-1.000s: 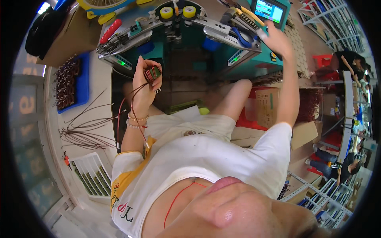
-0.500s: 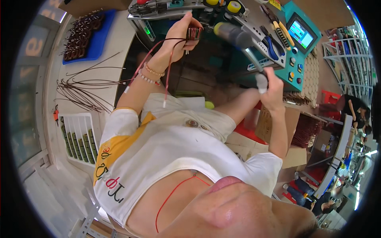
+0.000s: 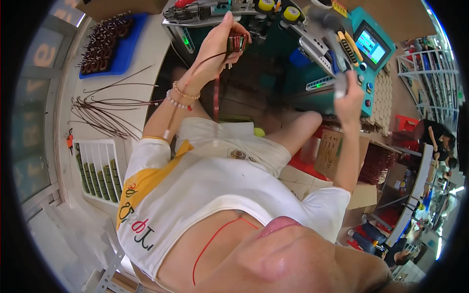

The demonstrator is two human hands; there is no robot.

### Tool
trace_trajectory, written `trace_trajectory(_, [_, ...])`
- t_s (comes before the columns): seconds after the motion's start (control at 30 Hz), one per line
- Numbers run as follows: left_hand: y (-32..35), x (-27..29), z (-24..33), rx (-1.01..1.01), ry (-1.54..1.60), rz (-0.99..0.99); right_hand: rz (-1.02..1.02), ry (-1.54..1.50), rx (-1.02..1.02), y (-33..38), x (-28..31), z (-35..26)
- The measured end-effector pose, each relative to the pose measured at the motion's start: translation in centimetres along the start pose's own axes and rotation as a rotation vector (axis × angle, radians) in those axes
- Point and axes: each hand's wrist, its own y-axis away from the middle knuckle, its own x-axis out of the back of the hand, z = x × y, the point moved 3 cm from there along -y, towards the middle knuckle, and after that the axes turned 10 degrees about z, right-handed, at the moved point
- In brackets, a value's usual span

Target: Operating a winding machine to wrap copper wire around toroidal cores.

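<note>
My left hand (image 3: 215,53) is closed around a small wire-wound coil (image 3: 238,43), its reddish windings showing past the fingers. Dark lead wires (image 3: 216,100) trail from the coil over my wrist and down toward my lap, partly blurred. In my right hand (image 3: 349,101) is the handle of a mallet (image 3: 337,49), fingers wrapped round it. Its dark head is smeared by motion and sits well apart from the coil, over the right side of the machine.
A teal machine with a lit screen (image 3: 370,43) stands ahead; pliers (image 3: 349,48) lie on its metal top beside yellow rolls (image 3: 291,13). At left are a blue tray (image 3: 128,53) of wound coils, loose wires (image 3: 105,110) and a white tray (image 3: 95,144). A cardboard box (image 3: 328,155) stands at right.
The mallet has swung away from the coil, to the right and farther off, with my right hand shifting right. My left hand keeps the coil nearly in place; its leads have swung.
</note>
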Motion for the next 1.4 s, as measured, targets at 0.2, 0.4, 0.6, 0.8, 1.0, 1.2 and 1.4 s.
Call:
trace_trajectory(0.2, [0.5,-0.8,0.8,-0.147,-0.139,0.012,0.043,0.354,-0.153,-4.4,1.1,6.8])
trace_trajectory(0.4, [0.1,-0.4,0.4,-0.276,-0.293,0.085,0.154,0.379,-0.035,-3.0,0.2,7.2])
trace_trajectory(0.6, [-1.8,-0.2,-1.6,0.006,0.028,0.199,-0.088,-0.264,0.007,1.8,-1.5,-0.7])
trace_trajectory(0.8, [-1.6,0.2,-2.2,0.097,0.002,0.234,-0.072,-0.394,-0.022,2.8,-0.7,-6.6])
trace_trajectory(1.0, [-1.7,-0.2,-1.4,0.150,-0.010,0.283,-0.231,-0.234,-0.041,2.6,-3.4,-4.9])
trace_trajectory(1.2, [-0.1,0.4,0.4,-0.197,-0.156,0.231,0.138,0.186,-0.046,-2.5,1.2,0.6])
trace_trajectory(1.4, [2.2,-1.4,2.4,-0.514,-0.229,0.035,0.052,0.630,-0.021,-5.0,0.5,10.6])
